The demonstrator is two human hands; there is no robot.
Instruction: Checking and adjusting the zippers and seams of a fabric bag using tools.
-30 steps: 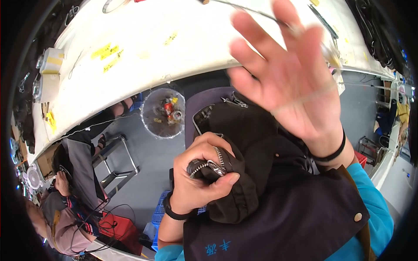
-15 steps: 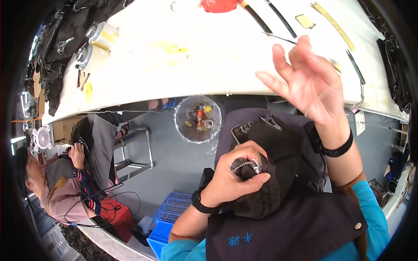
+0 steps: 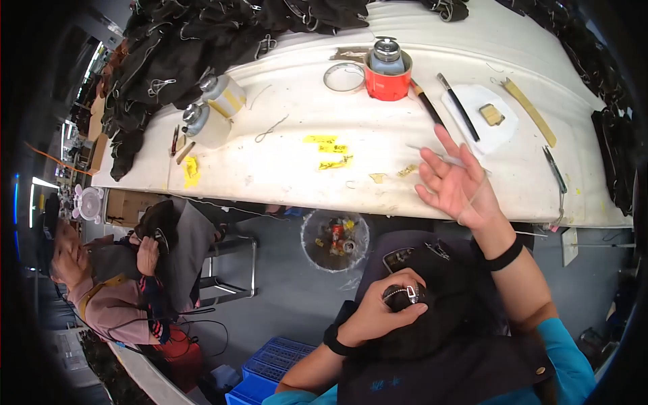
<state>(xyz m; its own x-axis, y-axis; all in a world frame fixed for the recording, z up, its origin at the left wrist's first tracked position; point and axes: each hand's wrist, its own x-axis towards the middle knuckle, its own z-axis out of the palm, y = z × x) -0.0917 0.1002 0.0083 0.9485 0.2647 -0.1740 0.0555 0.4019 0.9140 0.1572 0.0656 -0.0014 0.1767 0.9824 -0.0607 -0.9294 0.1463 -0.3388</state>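
Note:
My left hand (image 3: 390,309) is closed round a dark cloth item on my lap, bunched up so that a zipper (image 3: 410,295) with a silver pull shows between thumb and fingers. The rest of the dark cloth (image 3: 449,290) spreads to the right; its far end shows another metal zipper piece. My right hand (image 3: 460,182) is raised above the table's near edge, palm up, with its fingers loosely curled. A thin pale stick-like tool (image 3: 417,147) runs between its fingers; its kind is too blurred to tell.
On the white table (image 3: 283,169) stand a red pot (image 3: 388,84) with a bottle, two more bottles (image 3: 223,94), brushes (image 3: 459,108) and tweezers (image 3: 555,169). Dark garments (image 3: 182,61) are heaped behind. A lined bin (image 3: 335,239) stands below. At left a person (image 3: 115,290) handles dark cloth.
The view has tilted up and shows more of the table. My right hand has turned its palm further up, the thin tool moving with it. My left hand keeps its grip on the zippered cloth.

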